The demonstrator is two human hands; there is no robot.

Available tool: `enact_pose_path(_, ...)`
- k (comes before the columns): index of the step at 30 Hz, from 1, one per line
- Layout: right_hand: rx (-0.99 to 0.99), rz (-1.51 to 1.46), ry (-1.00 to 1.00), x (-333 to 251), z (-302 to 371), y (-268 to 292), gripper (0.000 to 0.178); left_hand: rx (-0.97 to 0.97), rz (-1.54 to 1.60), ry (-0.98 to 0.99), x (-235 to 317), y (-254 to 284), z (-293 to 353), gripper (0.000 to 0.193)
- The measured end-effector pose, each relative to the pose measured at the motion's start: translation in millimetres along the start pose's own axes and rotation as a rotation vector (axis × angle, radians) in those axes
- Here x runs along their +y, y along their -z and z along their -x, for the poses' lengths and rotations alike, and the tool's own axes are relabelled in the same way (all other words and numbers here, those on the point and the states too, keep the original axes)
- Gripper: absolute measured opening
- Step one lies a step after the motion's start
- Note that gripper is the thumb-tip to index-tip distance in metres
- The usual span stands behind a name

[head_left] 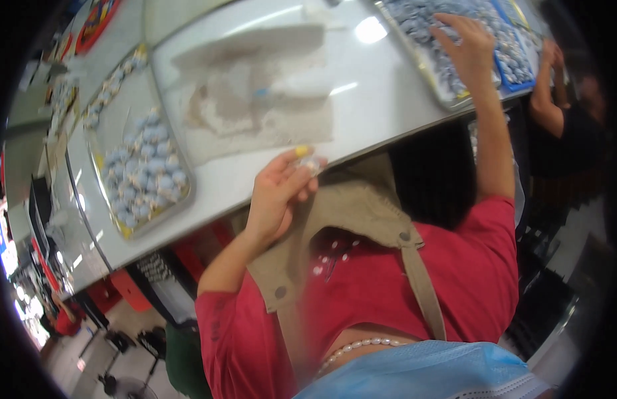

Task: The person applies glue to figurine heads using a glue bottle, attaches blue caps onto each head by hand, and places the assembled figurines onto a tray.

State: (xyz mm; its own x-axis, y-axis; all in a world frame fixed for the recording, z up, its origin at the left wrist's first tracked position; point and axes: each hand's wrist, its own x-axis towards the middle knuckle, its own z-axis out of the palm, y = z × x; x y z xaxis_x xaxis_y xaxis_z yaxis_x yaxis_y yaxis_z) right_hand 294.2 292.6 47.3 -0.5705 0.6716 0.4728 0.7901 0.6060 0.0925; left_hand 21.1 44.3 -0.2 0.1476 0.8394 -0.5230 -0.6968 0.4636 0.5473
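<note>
My left hand is closed near the table's front edge. Its thumb and fingers pinch a small whitish, partly clear piece, too blurred to name. A yellow cover sits on one of its fingertips. My right hand reaches out over a metal tray at the far right, fingers apart, with nothing visible in them. Many small blue-grey pieces fill that tray in a heap. Whether the fingertips touch the pieces I cannot tell.
A metal tray of rounded light-blue pieces stands at the left. Between the trays lies a stained, creased sheet. Beyond my right hand is a blue tray of similar pieces, near another person's hands.
</note>
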Motion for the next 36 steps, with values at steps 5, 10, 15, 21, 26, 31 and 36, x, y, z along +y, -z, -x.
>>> enact_pose_path(5, -0.317, -0.722, 0.36, -117, 4, 31, 0.029, -0.073, -0.04, 0.012, 10, 7, -3, 0.04)
enact_pose_path(10, -0.376, -0.905, 0.562, -165, 10, 27, 0.022, -0.063, -0.013, 0.036, 10, 10, -2, 0.044)
enact_pose_path(15, -0.383, -0.877, 0.734, -177, 2, 28, 0.014, -0.081, -0.077, 0.043, 10, 13, -1, 0.045)
enact_pose_path(21, -0.432, -0.75, 0.848, -183, -2, 26, 0.011, -0.077, -0.069, 0.033, 12, 17, 0, 0.041)
enact_pose_path(26, -0.43, -0.791, 0.763, -180, -1, 24, 0.011, -0.035, -0.076, 0.028, 16, 7, -4, 0.04)
enact_pose_path(31, -0.36, -0.806, 0.771, -180, 0, 13, 0.011, -0.002, -0.14, -0.003, 10, 16, -6, 0.04)
enact_pose_path(36, -0.232, -0.891, 0.528, -180, 24, 5, 0.022, -0.012, -0.141, -0.109, 5, 16, -4, 0.041)
